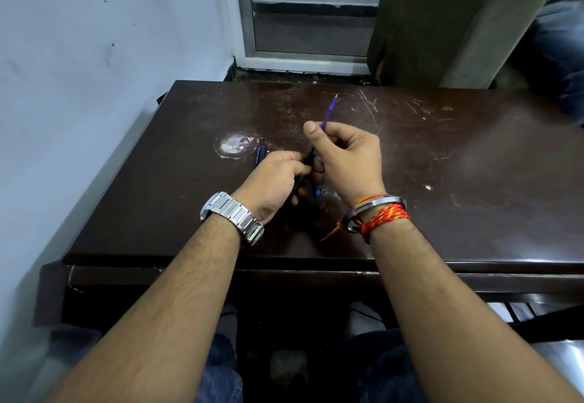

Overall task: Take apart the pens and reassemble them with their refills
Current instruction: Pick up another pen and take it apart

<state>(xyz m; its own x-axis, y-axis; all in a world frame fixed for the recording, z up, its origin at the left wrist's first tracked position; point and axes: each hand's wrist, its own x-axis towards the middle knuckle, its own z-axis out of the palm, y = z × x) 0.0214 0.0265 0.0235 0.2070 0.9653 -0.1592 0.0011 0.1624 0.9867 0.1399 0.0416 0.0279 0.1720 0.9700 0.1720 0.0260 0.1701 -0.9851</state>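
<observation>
Purple and thin, the refill (328, 112) slants out of the right hand (347, 162), its fine point aimed toward the far edge of the table (474, 150) and its other end dipping toward the left hand (275, 181). The right grip is narrow and closed on the refill: thumb and fingers curl round its lower half, so the tip half stands free beyond the thumb. The left grip is also closed, wrapped round a dark pen barrel (308, 161). Only a short stretch of the barrel shows between the two hands. Fingers cover the place where refill and barrel meet, so I cannot tell whether the refill's end sits inside the barrel or only at its mouth.

Both hands hover over the middle of the table, closer to the near edge than the far one. The arrangement looks purposeful. The left hand steadies the barrel like a sleeve, while the right holds the refill low on its length, probably so that the slender tube lines up with the barrel without bending.

A blue cap-like piece (260, 153) lies on the table just beyond the left knuckles, beside a pale worn patch (234, 145). A small blue part (317, 192) rests on the table under the two hands. Both loose parts lie close by, likely set down within easy reach for putting the pen back together.
</observation>
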